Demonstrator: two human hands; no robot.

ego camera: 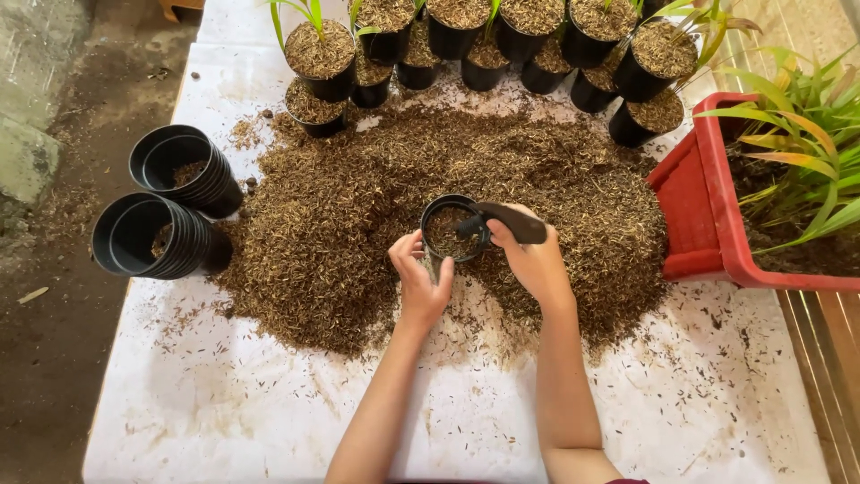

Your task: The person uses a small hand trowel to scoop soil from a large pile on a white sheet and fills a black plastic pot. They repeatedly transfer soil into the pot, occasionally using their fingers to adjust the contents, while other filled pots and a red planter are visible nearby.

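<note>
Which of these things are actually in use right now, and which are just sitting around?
In use:
- left hand steadying the small black pot
- right hand holding a dark scoop over it
- husk pile

Sitting around:
- two stacks of empty pots
- filled pots
- red crate of seedlings

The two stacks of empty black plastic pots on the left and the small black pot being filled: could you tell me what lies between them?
Head view: only the loose brown husk pile.

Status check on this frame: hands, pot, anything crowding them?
Left hand steadies small black pot. Right hand grips dark scoop over its mouth. Husk pile surrounds pot; nothing blocks.
</note>
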